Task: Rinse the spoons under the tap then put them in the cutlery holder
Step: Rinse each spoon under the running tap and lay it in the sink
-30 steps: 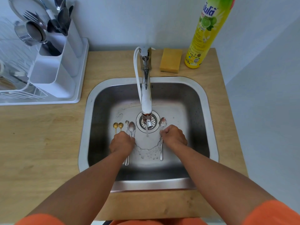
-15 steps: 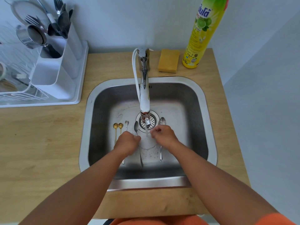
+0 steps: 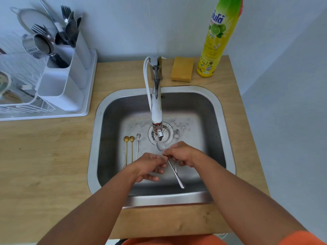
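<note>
A silver spoon (image 3: 174, 171) is held tilted over the sink (image 3: 92, 147), its bowl just under the tap (image 3: 156, 103) outlet. My left hand (image 3: 150, 167) pinches its neck from the left. My right hand (image 3: 183, 154) pinches the same spot from the right, fingers curled. A second silver spoon (image 3: 177, 133) lies on the sink floor right of the drain, its handle partly under my right hand. Two gold spoons (image 3: 129, 149) and a small silver spoon (image 3: 138, 145) lie side by side at the left. The white cutlery holder (image 3: 60, 85) stands at the back left with several utensils in it.
A yellow sponge (image 3: 182, 71) and a tall dish soap bottle (image 3: 215, 41) stand behind the sink on the wooden counter (image 3: 44, 156). A white dish rack (image 3: 17, 106) with a metal strainer (image 3: 39, 45) adjoins the cutlery holder. A wall closes off the right side.
My left hand lifted the large silver spoon off the sink floor and brought its bowl under the tap. My right hand left the right-hand spoon and moved in to the lifted one.
</note>
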